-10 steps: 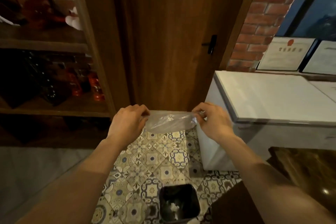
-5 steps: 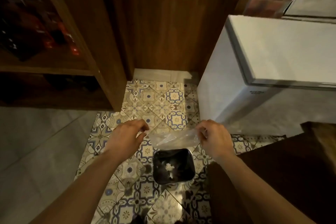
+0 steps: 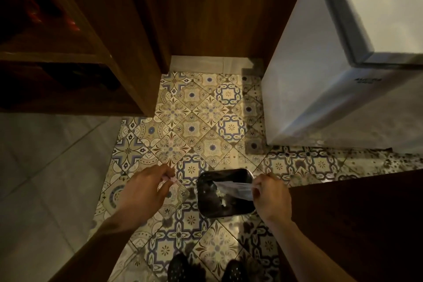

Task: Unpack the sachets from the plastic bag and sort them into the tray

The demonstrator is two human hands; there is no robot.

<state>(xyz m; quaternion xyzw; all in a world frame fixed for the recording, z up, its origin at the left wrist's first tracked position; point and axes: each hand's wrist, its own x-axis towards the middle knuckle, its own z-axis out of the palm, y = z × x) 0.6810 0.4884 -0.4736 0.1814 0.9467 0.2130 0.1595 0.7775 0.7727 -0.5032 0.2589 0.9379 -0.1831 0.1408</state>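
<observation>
An empty clear plastic bag [image 3: 233, 188] hangs from my right hand [image 3: 271, 196], which pinches its right end. The bag stretches left over the mouth of a small black bin [image 3: 203, 204] on the floor. My left hand [image 3: 146, 190] is left of the bin and apart from the bag, its fingers closed on a small pale scrap of plastic [image 3: 169, 180]. No sachets and no tray are in view.
The bin stands on a patterned tile floor [image 3: 192, 128] and holds some pale rubbish. A white chest freezer [image 3: 320, 98] is at the right, a wooden door [image 3: 206, 11] ahead, wooden shelving [image 3: 68, 57] at the left, and a dark counter [image 3: 354, 224] at the lower right. My shoes [image 3: 183, 268] show at the bottom.
The view has tilted down to the floor. Both hands have lowered to the bin. The bag, held stretched between both hands before, now hangs from my right hand only.
</observation>
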